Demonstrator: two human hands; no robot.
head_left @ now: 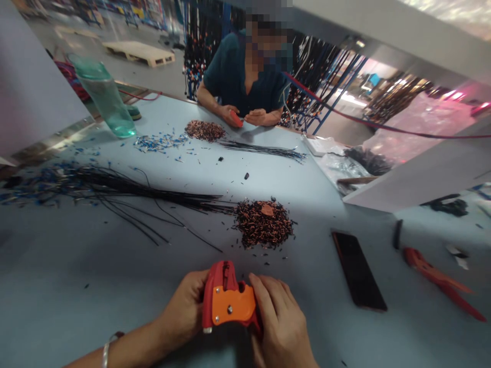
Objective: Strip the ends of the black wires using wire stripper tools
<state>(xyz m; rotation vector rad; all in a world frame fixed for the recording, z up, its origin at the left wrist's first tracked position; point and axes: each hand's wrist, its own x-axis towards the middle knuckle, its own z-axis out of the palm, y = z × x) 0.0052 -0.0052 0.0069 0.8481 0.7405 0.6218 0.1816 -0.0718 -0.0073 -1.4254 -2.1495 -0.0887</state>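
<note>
A red and orange wire stripper point(232, 302) is held up above the near edge of the table, its jaw end toward the far side. My right hand point(282, 317) is wrapped round its handle side. On the other side, my left hand point(187, 301) is closed against the red head, with its fingertips hidden behind the tool. Just beyond the stripper lies a heap of short black insulation pieces and copper bits point(264, 224). A long bundle of black wires point(153, 191) stretches leftward from that heap, with blue-tipped ends point(42, 184) at the far left.
To the right lie a phone point(358, 268) and a red-handled tool point(441, 281). Across the table a co-worker point(245, 82) holds a red tool, near another copper heap point(204, 130), wires point(264, 148) and blue terminals point(161, 142). A green bottle point(109, 99) stands back left.
</note>
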